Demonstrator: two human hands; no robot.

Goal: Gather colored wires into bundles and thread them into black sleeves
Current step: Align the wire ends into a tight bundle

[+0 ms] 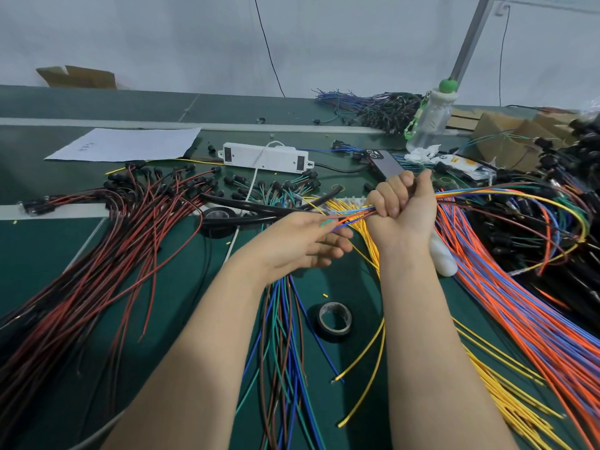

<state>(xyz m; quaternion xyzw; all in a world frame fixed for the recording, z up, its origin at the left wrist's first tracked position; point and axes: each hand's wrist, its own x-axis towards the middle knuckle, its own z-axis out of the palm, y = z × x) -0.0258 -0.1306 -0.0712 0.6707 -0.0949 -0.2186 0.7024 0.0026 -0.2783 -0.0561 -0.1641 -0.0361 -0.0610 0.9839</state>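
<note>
1. Gathering is where we are judging the task to stand; our right hand (402, 203) is gripping, as a tight fist, a mixed bundle (354, 215) of yellow, blue, orange, green and brown wires; our left hand (305, 238), fingers curled, is pinching the bundle's short free ends just beside it; the bundle is hanging between the two hands and arcing away to the right.
2. Threading is looking not yet begun for this bundle; the black sleeves (259, 207) are lying on the green table (48, 254) just beyond the left hand, apart from the wire tips; we are seeing no held wire inside them.
3. Much is looking left to do; yellow wires (506, 394), orange and blue wires (519, 303) and a blue, green and brown spread (285, 352) between our forearms are lying ungathered.
4. Insulation is showing smooth, thin and slightly glossy, and we are judging it slippery; the wires are bending in soft curves rather than kinking.
5. Sleeves are reading as dark, shiny, flexible tubes, gently curved; a black tape roll (334, 318) is lying flat near our right forearm; red and black leads (113, 238) with small dark end caps are fanning out at the left.
</note>
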